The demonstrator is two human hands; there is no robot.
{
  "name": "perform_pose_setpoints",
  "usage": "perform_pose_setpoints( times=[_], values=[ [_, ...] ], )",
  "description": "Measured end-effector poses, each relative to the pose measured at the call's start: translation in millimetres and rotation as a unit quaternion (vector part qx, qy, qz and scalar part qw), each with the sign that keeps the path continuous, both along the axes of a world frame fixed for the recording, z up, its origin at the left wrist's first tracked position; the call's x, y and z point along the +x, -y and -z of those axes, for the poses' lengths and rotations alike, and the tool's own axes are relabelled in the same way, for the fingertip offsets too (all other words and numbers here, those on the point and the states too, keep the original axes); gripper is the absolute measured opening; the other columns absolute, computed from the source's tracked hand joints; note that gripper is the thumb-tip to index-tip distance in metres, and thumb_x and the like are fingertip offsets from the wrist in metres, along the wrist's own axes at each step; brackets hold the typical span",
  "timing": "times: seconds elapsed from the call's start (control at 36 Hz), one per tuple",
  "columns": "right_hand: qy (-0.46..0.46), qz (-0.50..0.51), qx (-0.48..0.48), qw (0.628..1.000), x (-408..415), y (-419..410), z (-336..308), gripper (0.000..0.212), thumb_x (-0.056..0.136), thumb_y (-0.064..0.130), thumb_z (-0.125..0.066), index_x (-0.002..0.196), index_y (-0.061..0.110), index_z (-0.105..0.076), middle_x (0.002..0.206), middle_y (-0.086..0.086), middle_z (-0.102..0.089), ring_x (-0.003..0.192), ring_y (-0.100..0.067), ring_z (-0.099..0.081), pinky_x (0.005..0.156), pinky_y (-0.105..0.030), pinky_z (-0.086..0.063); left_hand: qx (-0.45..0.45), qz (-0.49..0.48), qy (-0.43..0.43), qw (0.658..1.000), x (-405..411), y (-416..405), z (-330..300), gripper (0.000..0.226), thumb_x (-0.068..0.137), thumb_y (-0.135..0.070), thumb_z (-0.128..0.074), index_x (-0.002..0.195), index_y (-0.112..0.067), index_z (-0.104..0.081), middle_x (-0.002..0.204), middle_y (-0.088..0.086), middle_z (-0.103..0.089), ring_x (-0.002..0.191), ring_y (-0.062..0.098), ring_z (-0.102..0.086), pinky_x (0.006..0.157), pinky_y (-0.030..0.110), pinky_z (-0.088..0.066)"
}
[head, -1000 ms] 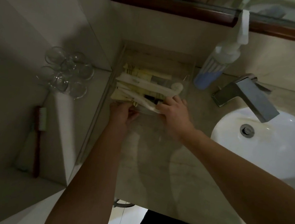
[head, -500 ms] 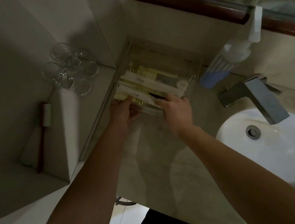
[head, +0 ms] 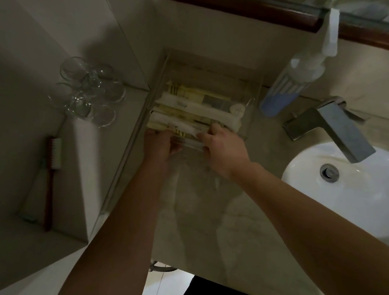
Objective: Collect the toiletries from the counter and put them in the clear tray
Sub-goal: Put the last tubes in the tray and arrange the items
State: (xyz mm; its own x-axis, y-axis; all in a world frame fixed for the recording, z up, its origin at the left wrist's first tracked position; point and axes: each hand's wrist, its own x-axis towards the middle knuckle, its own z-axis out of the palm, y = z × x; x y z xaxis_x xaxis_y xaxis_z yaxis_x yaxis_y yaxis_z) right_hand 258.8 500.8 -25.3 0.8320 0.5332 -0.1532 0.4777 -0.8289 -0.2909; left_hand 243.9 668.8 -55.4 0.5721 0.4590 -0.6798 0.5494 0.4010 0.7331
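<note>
- Both hands, left hand (head: 160, 142) and right hand (head: 221, 149), have nudged forward, now pinching the clear tray (head: 250, 119) front rim at 12 o'clock on the surface (head: 206, 219).
- Toiletries (head: 191, 114) all sit inside, so collecting looks done.

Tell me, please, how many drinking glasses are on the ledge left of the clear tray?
4, clustered together: back left, back right, front left, front right. Their clear rims overlap, so another could be hidden.

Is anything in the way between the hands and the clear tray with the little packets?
No, nothing visible is in the way. Both the left hand and the right hand are already at the near edge of the clear tray, touching the toiletry packets lying inside it.
</note>
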Motion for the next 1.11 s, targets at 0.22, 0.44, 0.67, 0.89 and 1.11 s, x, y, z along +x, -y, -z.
perform_pose_setpoints(
  times=[0.22, 0.44, 0.67, 0.89, 1.11],
  values=[
    [0.023, 0.055, 0.008, 0.998, 7.8, 17.3, 0.7, 0.038, 0.08, 0.023, -0.071, 0.115, 0.011, -0.064, 0.108, -0.014, -0.058, 0.095, -0.036, -0.055, 0.076, -0.04, -0.047, -0.014, 0.026, 0.022, 0.999, 4.8, -3.6, -1.4, 0.03, 0.085, 0.002, -0.061, 0.115, -0.002, -0.064, 0.093, 0.015, -0.071, 0.065, 0.014, -0.069, 0.059, 0.027, -0.06],
    [0.085, 0.043, -0.004, 0.995, 2.9, 21.2, 19.7, 0.022, 0.063, 0.028, -0.082, 0.074, 0.014, -0.069, 0.082, -0.007, -0.061, 0.079, -0.031, -0.056, 0.067, -0.036, -0.046, -0.019, -0.004, 0.027, 0.999, 8.6, -2.1, -2.2, 0.03, 0.091, -0.006, -0.064, 0.121, -0.001, -0.061, 0.105, 0.02, -0.07, 0.071, 0.021, -0.069, 0.057, 0.028, -0.059],
    [0.079, 0.099, -0.008, 0.992, 11.2, 29.3, 17.0, 0.051, 0.064, 0.033, -0.082, 0.106, 0.018, -0.057, 0.116, -0.013, -0.052, 0.103, -0.033, -0.046, 0.088, -0.045, -0.044, 0.007, 0.008, 0.013, 1.0, 20.6, -1.4, 0.3, 0.031, 0.091, -0.004, -0.064, 0.121, 0.001, -0.059, 0.113, 0.024, -0.066, 0.074, 0.024, -0.068, 0.054, 0.029, -0.06],
    [0.083, 0.093, -0.026, 0.992, 17.0, 34.0, 12.2, 0.049, 0.077, 0.037, -0.072, 0.119, 0.022, -0.052, 0.138, -0.01, -0.045, 0.128, -0.034, -0.037, 0.104, -0.047, -0.032, -0.033, 0.034, 0.015, 0.999, 24.2, -5.0, -0.8, 0.032, 0.09, -0.004, -0.058, 0.121, -0.001, -0.063, 0.106, 0.021, -0.07, 0.075, 0.019, -0.07, 0.059, 0.025, -0.058],
    [0.089, 0.121, -0.006, 0.989, 22.0, 29.6, 17.3, 0.044, 0.072, 0.03, -0.074, 0.112, 0.023, -0.056, 0.131, -0.01, -0.05, 0.117, -0.034, -0.044, 0.095, -0.047, -0.036, -0.061, 0.039, 0.011, 0.997, 30.1, -9.2, -9.8, 0.033, 0.098, -0.022, -0.056, 0.129, -0.01, -0.059, 0.116, 0.012, -0.069, 0.098, 0.024, -0.07, 0.073, 0.035, -0.062]
  ],
)
